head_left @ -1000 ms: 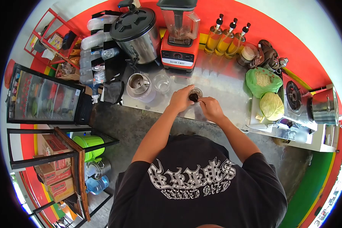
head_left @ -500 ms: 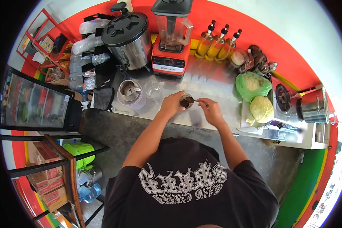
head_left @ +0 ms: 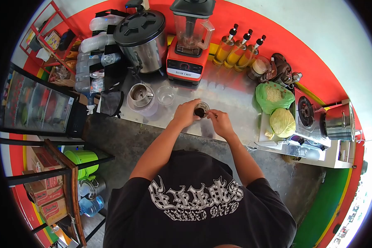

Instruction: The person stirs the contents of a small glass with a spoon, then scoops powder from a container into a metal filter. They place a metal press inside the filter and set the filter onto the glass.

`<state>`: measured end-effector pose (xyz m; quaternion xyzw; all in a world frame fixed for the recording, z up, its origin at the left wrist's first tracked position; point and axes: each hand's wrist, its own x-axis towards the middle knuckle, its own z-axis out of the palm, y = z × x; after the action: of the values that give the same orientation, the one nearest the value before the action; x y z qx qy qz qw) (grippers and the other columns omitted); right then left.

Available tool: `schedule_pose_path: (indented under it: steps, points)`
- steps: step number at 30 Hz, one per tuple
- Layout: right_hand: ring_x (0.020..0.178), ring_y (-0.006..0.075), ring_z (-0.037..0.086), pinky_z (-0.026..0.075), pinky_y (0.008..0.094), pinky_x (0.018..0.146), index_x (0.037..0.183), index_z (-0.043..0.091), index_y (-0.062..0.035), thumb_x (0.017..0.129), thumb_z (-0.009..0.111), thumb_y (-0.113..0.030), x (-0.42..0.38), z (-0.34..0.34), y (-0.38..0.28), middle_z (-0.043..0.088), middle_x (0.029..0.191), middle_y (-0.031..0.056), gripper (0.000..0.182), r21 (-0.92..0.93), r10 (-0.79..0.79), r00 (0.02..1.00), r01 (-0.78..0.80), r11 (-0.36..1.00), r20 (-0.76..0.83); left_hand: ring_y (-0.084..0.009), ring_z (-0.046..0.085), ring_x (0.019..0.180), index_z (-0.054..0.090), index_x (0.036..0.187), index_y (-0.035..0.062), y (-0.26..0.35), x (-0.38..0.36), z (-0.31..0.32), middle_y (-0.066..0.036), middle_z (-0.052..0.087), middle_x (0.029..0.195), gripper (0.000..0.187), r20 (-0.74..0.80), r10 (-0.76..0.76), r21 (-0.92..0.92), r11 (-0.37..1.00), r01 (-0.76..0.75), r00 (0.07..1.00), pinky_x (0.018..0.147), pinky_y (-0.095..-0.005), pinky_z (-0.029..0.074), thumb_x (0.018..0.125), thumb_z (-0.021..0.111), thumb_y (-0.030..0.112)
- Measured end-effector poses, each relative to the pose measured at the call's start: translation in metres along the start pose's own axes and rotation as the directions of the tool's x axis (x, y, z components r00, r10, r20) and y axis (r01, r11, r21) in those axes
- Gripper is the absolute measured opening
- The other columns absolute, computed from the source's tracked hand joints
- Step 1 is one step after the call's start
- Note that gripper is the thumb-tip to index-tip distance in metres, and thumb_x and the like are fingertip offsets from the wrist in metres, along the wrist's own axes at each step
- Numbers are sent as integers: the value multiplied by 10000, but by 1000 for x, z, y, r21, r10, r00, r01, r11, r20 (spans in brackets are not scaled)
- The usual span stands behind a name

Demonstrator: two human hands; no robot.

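On the metal counter (head_left: 231,95), my left hand (head_left: 185,114) is wrapped around the side of a small glass jar (head_left: 202,106) with dark contents. Pinched in my right hand (head_left: 220,123) is a spoon (head_left: 207,113), its handle thin and dark and its lower end down inside the jar. The bowl of the spoon is hidden in the dark contents. Left of my hands stands a clear cup (head_left: 165,95). Beside that, a metal cup (head_left: 141,95) sits on top of a translucent plastic container (head_left: 148,109).
A red blender (head_left: 186,68) and a steel urn (head_left: 142,51) stand at the back. Several oil bottles (head_left: 235,51) line the wall. At right are a green bag (head_left: 273,97), a cabbage (head_left: 282,122), a stove (head_left: 306,110) and a pot (head_left: 339,120).
My right hand has moved left, closer to the jar, and the spoon now reaches further into it. My left hand stays on the jar. The whole view has shifted slightly.
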<state>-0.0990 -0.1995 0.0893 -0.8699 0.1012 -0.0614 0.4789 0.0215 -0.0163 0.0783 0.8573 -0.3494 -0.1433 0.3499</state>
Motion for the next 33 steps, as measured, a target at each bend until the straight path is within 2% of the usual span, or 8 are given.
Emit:
schedule_pose_path:
  steps: [4,9,13,17,18,21,28,33]
  points:
    - [746,126,688,546,280,678,1050,753,52,1086,570,-134,8,0,23,775,868,99,263,418,309,948,-252,873,-73,-365,624,1343,567,1511,106,1,-3,3,-133,659,1475,857,33,-53,-13,998,54,998,1103,-460,517,742,941,161]
    - [717,124,642,527,285,654,1107,737,45,1099,566,-143,-2,-7,35,761,873,100,254,637,437,898,-313,705,-42,-368,614,1359,549,1523,101,12,-3,-5,-144,645,1492,866,70,-94,-25,995,96,993,1119,-459,511,754,942,168]
    - [763,108,635,533,289,675,1135,746,35,1114,593,-171,-10,-12,24,757,922,85,257,591,331,935,-196,782,-128,-367,616,1359,543,1526,98,5,-3,0,-141,646,1492,874,50,-71,-17,997,72,996,1115,-462,513,753,943,168]
    - [858,224,670,558,355,753,1156,771,-26,1078,621,-102,-18,-20,7,767,987,101,185,154,-27,987,52,987,-159,-332,653,1315,549,1511,118,0,-2,5,-107,686,1442,850,2,-22,-11,1000,22,1000,1045,-500,501,762,945,190]
    - [901,278,680,566,386,789,1159,778,-45,1059,633,-79,-18,-20,6,769,1016,112,179,-40,-226,966,223,974,-125,-333,655,1311,552,1508,117,0,-2,4,-107,686,1443,849,-3,-19,2,1000,19,1000,1044,-500,502,760,947,192]
    - [942,359,683,550,426,834,1175,767,-29,1031,645,-39,-13,-17,4,749,1080,163,190,-295,-343,939,329,897,3,-335,661,1302,560,1497,118,1,2,1,-106,687,1442,841,28,-12,15,1000,12,1000,1039,-502,506,755,950,195]
    - [937,371,700,564,438,863,1140,794,-21,1008,684,-84,-11,-3,11,782,1032,165,183,-204,-218,976,207,957,-30,-337,672,1281,577,1481,125,3,2,-1,-117,690,1430,834,36,-12,40,999,11,999,1035,-502,507,743,958,208]
    - [828,218,717,566,347,795,1175,776,21,1064,646,-122,-10,-9,18,801,1011,154,223,161,61,998,-60,985,0,-353,629,1338,575,1493,106,5,4,-5,-122,650,1491,848,78,-39,64,997,34,996,1083,-469,518,737,951,183]
